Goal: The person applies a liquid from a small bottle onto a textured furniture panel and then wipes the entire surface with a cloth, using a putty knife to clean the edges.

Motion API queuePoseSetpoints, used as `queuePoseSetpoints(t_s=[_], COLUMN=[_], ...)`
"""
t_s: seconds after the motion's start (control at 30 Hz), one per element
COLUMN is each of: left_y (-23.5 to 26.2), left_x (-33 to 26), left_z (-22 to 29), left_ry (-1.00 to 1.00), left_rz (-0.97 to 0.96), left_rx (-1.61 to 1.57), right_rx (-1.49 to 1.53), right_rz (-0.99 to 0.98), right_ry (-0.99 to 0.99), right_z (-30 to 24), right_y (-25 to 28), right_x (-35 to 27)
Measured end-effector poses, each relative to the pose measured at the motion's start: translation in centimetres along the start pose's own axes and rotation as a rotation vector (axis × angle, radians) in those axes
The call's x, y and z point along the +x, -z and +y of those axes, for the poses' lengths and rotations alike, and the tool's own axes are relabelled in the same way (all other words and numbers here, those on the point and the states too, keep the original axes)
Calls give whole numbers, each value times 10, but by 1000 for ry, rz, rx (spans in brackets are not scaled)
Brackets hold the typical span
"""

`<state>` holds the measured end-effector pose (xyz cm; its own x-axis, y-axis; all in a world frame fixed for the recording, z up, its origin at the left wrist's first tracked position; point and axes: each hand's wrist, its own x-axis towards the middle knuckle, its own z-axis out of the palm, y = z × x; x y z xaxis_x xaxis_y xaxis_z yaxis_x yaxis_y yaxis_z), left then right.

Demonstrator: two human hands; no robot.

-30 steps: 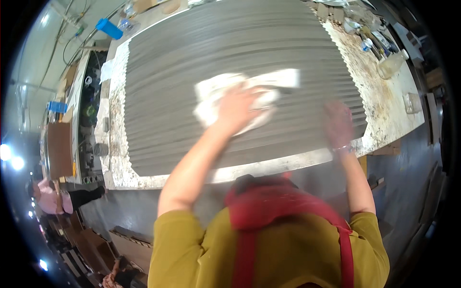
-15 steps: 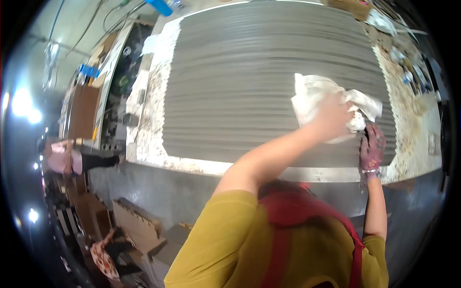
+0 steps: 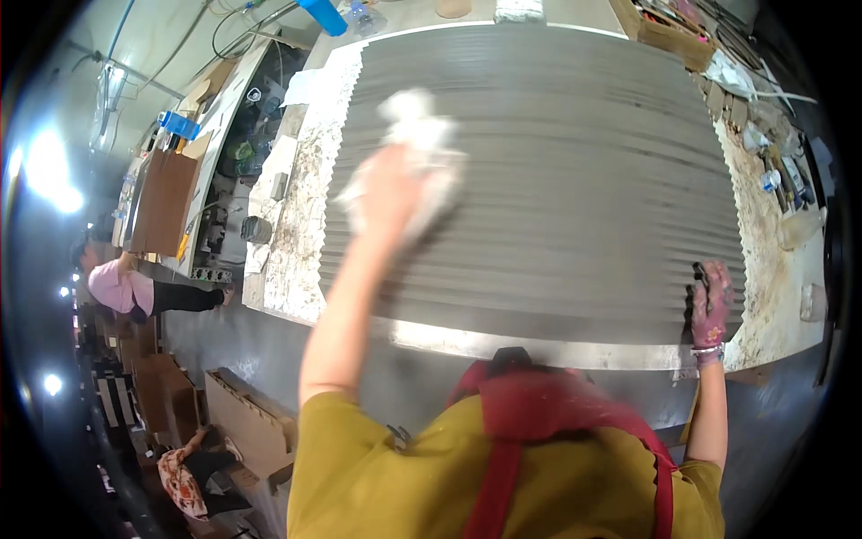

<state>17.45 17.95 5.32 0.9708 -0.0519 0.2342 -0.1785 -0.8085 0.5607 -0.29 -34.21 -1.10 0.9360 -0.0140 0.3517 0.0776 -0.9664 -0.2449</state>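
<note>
1 left hand (image 3: 390, 190) on white cloth (image 3: 424, 133), left part of grey ribbed panel (image 3: 557, 189); grip blurred, cannot tell. 1 gloved right hand (image 3: 711, 305), fingers apart, panel's right end. Wiping seemingly underway; wiped, unwiped areas indistinguishable.

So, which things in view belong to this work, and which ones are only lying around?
Seemingly in use:
white cloth under the left hand;
grey ridged sheet, gloved right hand over its near right corner.

Probably just lying about:
blue container;
cardboard box;
clear bottle.
</note>
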Motion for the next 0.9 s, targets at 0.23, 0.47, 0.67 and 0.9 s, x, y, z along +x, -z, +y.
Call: queuePoseSetpoints(t_s=[0.23, 0.47, 0.67, 0.9], left_y=[-144, 19, -80, -169], left_x=[-32, 33, 112, 84], left_z=[136, -82, 44, 78], left_ry=[-751, 420, -554, -708], left_rz=[-254, -138, 162, -168], left_rx=[-60, 83, -52, -15], right_rx=[-105, -346, -332, -307], right_rz=[-103, -226, -238, -262], right_ry=[-187, -158, -143, -125], right_z=[17, -5, -4, -19], right_y=[-37, -42, -37, -29], right_x=[61, 59, 64, 75])
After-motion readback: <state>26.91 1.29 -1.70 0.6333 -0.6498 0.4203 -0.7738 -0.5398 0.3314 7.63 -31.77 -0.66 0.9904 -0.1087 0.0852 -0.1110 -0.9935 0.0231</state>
